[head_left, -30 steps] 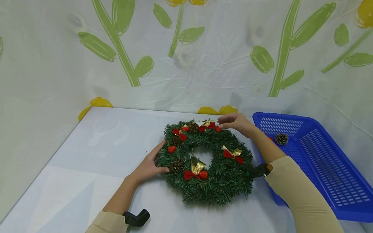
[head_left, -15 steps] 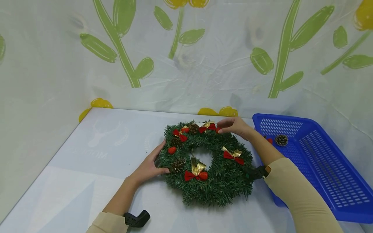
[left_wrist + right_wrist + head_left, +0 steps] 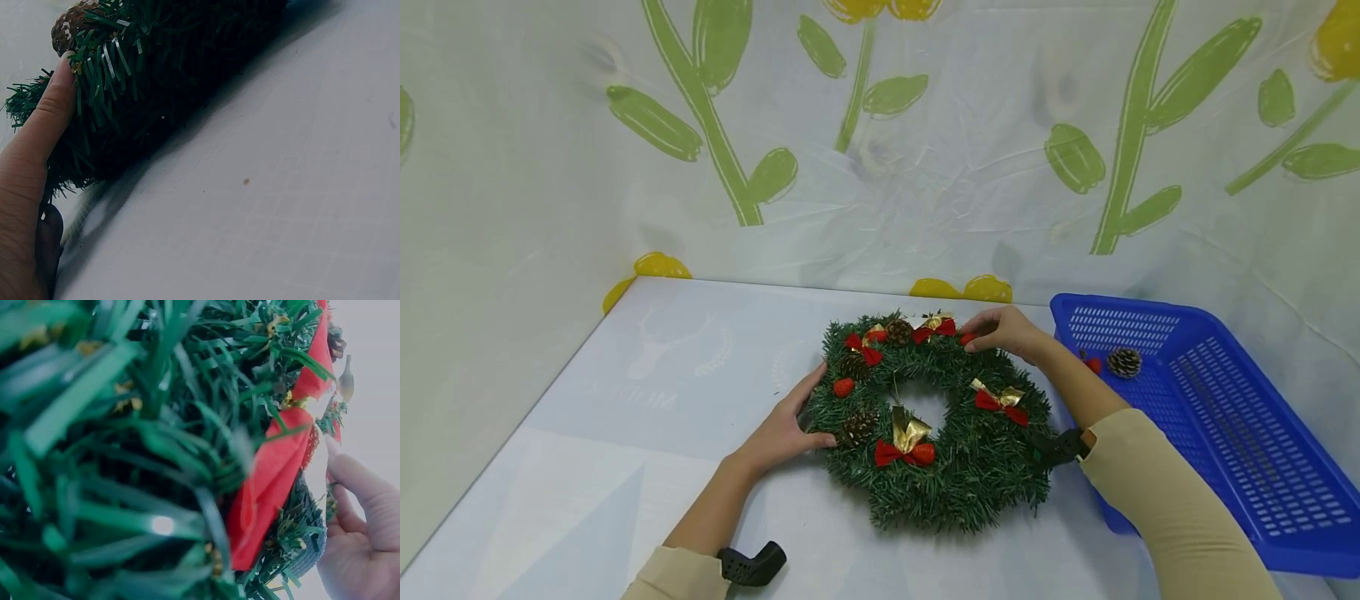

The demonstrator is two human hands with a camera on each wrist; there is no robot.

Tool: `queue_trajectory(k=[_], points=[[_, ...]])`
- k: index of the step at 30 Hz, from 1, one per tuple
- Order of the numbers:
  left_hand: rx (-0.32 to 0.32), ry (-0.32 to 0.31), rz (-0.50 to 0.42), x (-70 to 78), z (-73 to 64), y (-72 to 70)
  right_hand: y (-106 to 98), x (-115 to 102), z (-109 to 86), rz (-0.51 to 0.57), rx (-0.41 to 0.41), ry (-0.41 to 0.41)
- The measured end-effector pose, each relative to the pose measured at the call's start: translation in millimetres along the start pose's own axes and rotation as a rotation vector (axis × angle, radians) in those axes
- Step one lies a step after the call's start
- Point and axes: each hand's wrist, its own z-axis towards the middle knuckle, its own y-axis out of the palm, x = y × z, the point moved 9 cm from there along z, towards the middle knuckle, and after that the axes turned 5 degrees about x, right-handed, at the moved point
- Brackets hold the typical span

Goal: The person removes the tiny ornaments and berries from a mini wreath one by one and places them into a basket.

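Observation:
A green wreath (image 3: 936,421) with red-and-gold bows, pine cones and red berries lies flat on the white table (image 3: 647,392). My left hand (image 3: 790,425) rests against its left edge, fingers straight along the needles and thumb at the near side. In the left wrist view one straight finger (image 3: 40,131) lies against the wreath (image 3: 156,75). My right hand (image 3: 1003,332) is down on the far right rim, its fingertips pinching a small red berry (image 3: 967,339) beside a bow. The right wrist view shows needles (image 3: 144,456), a red bow (image 3: 275,481) and my right hand's fingers (image 3: 362,487) close behind it.
A blue slotted basket (image 3: 1225,433) stands right of the wreath, touching my right forearm; it holds a pine cone (image 3: 1124,360) and a red berry (image 3: 1093,364). A flower-print sheet walls the table at the back and left. Bare table lies left of the wreath.
My right hand has come down slightly from above the wreath's far rim onto the needles, with the red berry at its fingertips. The left hand and wreath have not moved.

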Motion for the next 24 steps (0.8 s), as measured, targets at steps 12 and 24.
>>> queue_trajectory(k=[12, 24], points=[[-0.002, -0.023, -0.016, -2.5, 0.3, 1.8, -9, -4, -3.7, 0.026, 0.037, -0.02], [-0.006, -0.031, -0.013, -3.7, 0.2, 1.2, -19, -11, -7.2, 0.088, 0.05, -0.035]])
